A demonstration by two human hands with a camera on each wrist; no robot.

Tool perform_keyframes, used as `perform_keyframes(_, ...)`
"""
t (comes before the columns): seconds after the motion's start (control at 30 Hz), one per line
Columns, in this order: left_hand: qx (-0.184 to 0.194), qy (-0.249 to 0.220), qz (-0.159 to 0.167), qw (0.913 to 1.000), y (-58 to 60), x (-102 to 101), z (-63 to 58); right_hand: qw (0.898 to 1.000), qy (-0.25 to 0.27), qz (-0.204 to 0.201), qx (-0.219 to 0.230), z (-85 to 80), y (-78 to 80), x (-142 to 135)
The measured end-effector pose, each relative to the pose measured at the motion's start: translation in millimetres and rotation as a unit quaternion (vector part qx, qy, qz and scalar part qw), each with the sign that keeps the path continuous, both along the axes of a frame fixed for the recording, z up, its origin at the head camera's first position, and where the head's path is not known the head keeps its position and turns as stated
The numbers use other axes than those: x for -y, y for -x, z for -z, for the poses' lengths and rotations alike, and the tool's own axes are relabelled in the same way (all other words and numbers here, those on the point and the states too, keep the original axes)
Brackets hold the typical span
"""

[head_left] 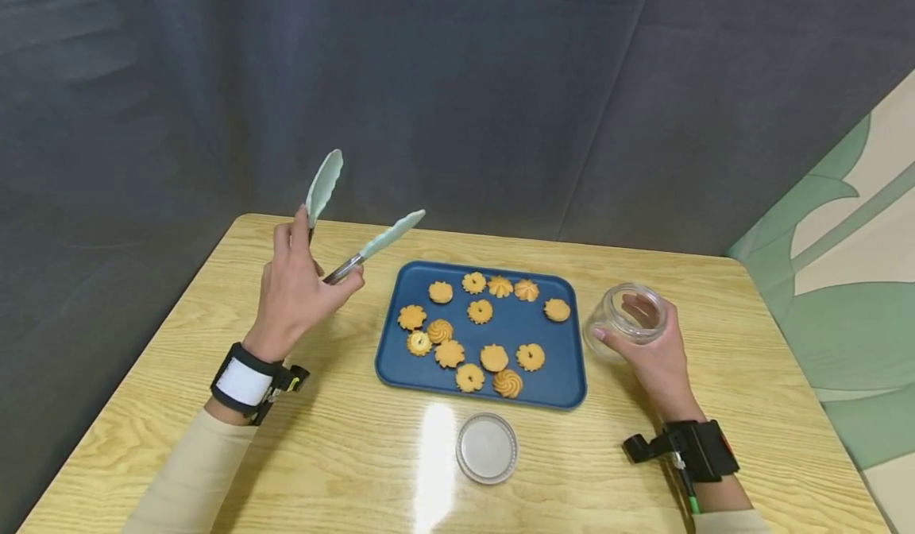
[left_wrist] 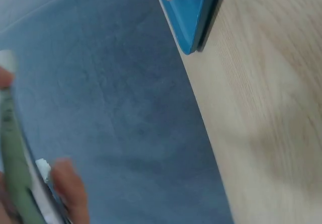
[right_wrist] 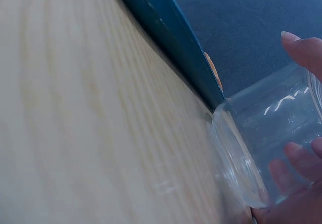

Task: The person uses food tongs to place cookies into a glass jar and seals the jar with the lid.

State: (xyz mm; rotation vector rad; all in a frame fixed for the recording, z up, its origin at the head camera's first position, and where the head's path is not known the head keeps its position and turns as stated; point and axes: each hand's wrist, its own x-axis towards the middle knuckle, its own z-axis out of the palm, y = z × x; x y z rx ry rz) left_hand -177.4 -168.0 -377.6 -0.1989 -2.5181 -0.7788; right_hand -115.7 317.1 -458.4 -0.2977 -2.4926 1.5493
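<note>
My left hand (head_left: 286, 292) holds a pair of metal tongs with pale teal scalloped tips (head_left: 389, 234), raised over the left of the table with the two arms spread wide. Nothing is between the tips. In the left wrist view the tongs (left_wrist: 17, 163) are blurred and partly cut off. On the right, my right hand (head_left: 661, 359) grips a clear jar (head_left: 608, 315) around its side, its mouth uncovered. Through the jar wall (right_wrist: 271, 113) fingers show in the right wrist view, and no cookie is visible inside. Several cookies (head_left: 507, 384) lie on a blue tray (head_left: 561, 383) between the hands.
A round clear lid (head_left: 488, 448) lies on the wooden table (head_left: 343, 454) in front of the tray. Behind the table hangs a dark curtain (head_left: 443, 105). A wall with green leaf shapes (head_left: 865, 343) stands at the right.
</note>
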Motion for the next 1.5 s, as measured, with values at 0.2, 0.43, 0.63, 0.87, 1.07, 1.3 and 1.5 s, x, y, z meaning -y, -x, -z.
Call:
perform_keyframes(0.2, 0.033, 0.034, 0.037, 0.9982, -4.3, -7.4, -4.3, 1.0, 0.003, -0.004, 0.001, -0.7, 0.7, -1.5)
perform_keyframes(0.43, 0.032, 0.113, 0.086, 0.9893, -2.7, -15.9, -5.1, 1.0, 0.011, -0.011, -0.002, -0.7, 1.5, -1.1)
perform_keyframes(0.63, 0.029, 0.193, 0.124, 0.973, -1.4, -19.8, -8.0, 1.0, 0.009, -0.012, 0.001, -1.5, 1.4, -1.9)
perform_keyframes(0.87, 0.079, 0.223, 0.157, 0.9589, 0.5, -26.2, -1.6, 1.0, 0.004, -0.008, 0.003, -1.3, -0.8, -2.0)
perform_keyframes(1.07, 0.132, 0.215, 0.19, 0.9488, 3.4, -31.2, 8.1, 1.0, 0.008, -0.004, 0.003, 1.0, -1.7, -1.2)
perform_keyframes(1.3, 0.175, 0.207, 0.209, 0.9397, 8.9, -37.2, 17.7, 1.0, 0.02, -0.001, -0.005, 2.6, -1.0, -0.2)
perform_keyframes(1.5, 0.179, 0.212, 0.205, 0.9384, 12.9, -37.8, 26.9, 1.0, 0.016, 0.001, -0.004, 2.8, -0.7, 1.2)
